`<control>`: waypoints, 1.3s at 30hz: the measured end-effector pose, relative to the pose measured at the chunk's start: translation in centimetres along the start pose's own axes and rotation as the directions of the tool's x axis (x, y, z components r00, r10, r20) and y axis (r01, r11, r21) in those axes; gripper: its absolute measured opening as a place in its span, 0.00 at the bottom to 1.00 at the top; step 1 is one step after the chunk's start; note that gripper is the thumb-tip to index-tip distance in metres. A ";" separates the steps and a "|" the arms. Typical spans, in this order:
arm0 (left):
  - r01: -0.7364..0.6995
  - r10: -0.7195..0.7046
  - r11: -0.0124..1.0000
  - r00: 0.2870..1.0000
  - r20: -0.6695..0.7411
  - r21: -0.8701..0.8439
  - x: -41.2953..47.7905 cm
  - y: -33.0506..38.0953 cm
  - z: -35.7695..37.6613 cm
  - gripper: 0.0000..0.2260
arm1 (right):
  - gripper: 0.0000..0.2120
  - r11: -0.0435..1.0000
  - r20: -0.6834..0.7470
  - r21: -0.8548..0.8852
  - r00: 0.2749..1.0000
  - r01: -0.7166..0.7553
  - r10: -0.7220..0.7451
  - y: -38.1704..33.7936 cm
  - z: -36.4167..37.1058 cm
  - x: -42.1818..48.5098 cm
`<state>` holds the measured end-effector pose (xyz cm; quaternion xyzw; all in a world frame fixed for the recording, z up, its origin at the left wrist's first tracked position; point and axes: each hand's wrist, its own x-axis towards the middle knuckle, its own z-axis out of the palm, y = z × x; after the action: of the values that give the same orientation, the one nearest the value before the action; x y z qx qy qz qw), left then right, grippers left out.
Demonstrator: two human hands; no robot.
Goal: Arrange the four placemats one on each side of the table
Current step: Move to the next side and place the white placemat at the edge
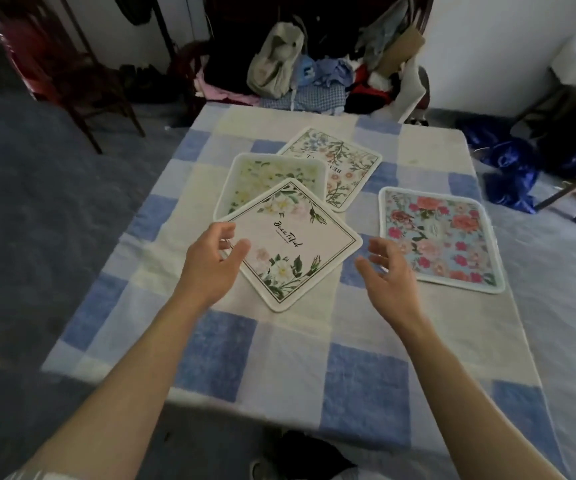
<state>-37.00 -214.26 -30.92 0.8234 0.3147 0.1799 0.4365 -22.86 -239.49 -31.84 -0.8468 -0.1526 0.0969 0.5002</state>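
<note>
**Two bare forearms and hands, seen from the wearer's own head**

Both arms are uncovered from the lower frame edge up to the fingertips, with no sleeves over the forearms or wrists. The left hand (212,263) and the right hand (388,273) wear no gloves, and no rings, watch or bracelets can be made out on either. At the bottom left corner, near the left upper arm, a small patch of pale fabric with faint stripes shows, likely the edge of a short sleeve. At the bottom centre, dark clothing and what looks like a light-coloured shoe appear, too blurred to describe further
</note>
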 end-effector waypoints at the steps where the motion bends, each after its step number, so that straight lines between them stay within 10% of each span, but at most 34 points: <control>1: 0.000 0.000 1.000 1.000 0.011 0.008 0.8 0.0 0.0 0.17 | 0.20 1.000 -0.019 0.020 1.000 -0.008 0.008 0.2 0.4 0.6; 39: -0.101 0.019 0.984 0.883 0.469 0.150 25.8 -9.7 5.7 0.18 | 0.24 0.810 -0.326 -0.051 0.776 -0.584 0.540 3.9 14.4 8.2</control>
<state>-18.22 -196.27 -41.60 0.8861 0.1891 -0.0370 0.4216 -19.09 -226.55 -42.26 -0.8931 0.1775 0.1026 0.4004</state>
